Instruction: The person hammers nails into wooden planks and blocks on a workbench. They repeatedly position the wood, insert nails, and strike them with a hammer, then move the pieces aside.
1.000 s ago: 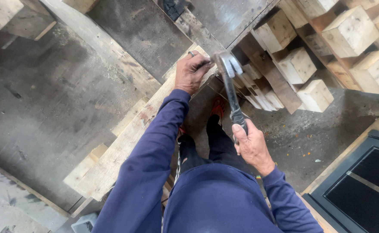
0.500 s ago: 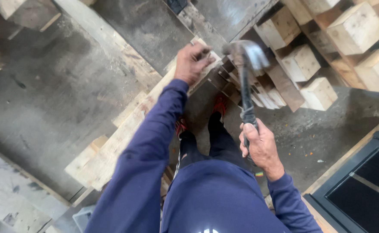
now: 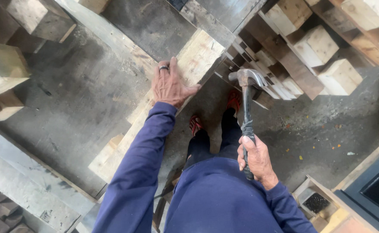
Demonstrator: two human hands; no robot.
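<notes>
my left hand [image 3: 169, 86] flat, open on plank [image 3: 198, 56]; my right hand [image 3: 255, 159] fist-wrapped round hammer [image 3: 246, 108], head up; wood blocks [image 3: 323, 43] beside.

Left hand [image 3: 169, 86] flat on pale wooden plank [image 3: 163, 99], ring on one finger. Right hand [image 3: 255, 160] closed around dark handle of claw hammer [image 3: 246, 112], head raised above red shoes [image 3: 215, 113]. Wooden blocks [image 3: 327, 56] stacked upper right, grey concrete floor [image 3: 68, 103] beneath.
</notes>
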